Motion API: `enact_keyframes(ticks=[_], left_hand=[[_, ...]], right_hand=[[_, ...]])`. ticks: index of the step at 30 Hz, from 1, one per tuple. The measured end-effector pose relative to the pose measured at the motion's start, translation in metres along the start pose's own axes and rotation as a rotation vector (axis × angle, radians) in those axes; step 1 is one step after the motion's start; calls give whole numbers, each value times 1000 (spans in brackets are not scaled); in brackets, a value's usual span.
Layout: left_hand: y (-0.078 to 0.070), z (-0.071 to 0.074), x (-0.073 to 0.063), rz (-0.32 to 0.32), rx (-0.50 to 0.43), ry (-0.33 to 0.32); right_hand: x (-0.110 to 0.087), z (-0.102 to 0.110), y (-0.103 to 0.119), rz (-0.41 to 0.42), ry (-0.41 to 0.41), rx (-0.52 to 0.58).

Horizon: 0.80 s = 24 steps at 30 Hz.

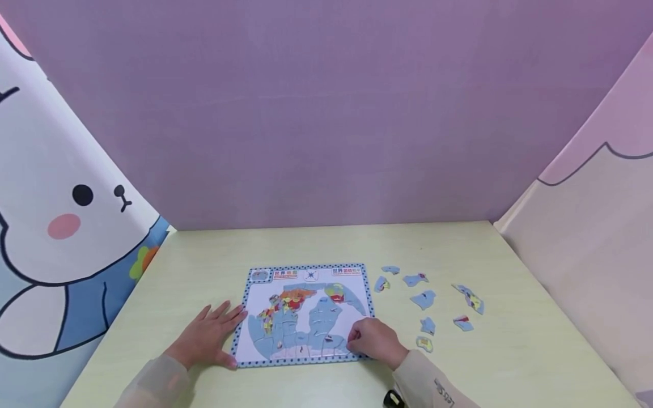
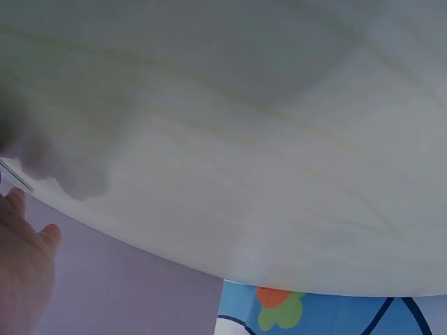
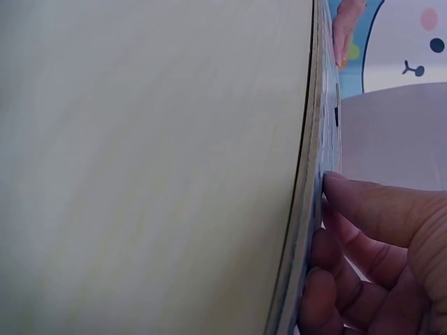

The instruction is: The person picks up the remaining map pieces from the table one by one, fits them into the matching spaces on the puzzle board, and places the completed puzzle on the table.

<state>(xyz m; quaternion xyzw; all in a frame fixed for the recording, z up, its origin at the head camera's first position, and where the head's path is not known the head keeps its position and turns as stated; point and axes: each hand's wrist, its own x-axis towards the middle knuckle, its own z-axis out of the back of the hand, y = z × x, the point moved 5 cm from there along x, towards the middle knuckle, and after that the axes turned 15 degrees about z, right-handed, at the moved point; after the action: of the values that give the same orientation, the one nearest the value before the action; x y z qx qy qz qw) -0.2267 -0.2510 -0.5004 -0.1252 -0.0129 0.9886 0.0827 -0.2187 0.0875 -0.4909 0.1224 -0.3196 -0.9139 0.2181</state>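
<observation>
A world-map jigsaw board (image 1: 309, 362) with a blue dotted border lies on the table, partly filled with blue and coloured pieces. My left hand (image 1: 208, 334) rests flat beside its left edge, fingers spread, fingertips and thumb touching the border. In the left wrist view only part of the left hand (image 2: 24, 262) shows, at the left edge. At the board's lower right, my right hand (image 1: 376, 340) has curled fingers and pinches a puzzle piece that the fingers largely hide. The right wrist view shows the right thumb (image 3: 377, 206) low against the board's surface.
Several loose puzzle pieces (image 1: 423, 299) lie right of the board, the nearest being a pale yellow-and-blue piece (image 1: 424, 343) by the right wrist. A black object (image 1: 393, 399) shows under the right sleeve. A purple wall (image 1: 326, 113) stands behind the table (image 1: 535, 345).
</observation>
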Motion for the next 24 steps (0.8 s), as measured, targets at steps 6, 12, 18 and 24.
enact_keyframes(ticks=[6, 12, 18, 24], left_hand=[[-1, 0, 2, -2, -4, 2], [0, 0, 2, 5, -1, 16], [1, -1, 1, 13, 4, 24], [1, -1, 0, 10, -4, 24]], right_hand=[[0, 1, 0, -21, -1, -5], [2, 1, -1, -51, 4, -8], [5, 1, -2, -92, 12, 0], [6, 1, -5, -73, 34, 30]])
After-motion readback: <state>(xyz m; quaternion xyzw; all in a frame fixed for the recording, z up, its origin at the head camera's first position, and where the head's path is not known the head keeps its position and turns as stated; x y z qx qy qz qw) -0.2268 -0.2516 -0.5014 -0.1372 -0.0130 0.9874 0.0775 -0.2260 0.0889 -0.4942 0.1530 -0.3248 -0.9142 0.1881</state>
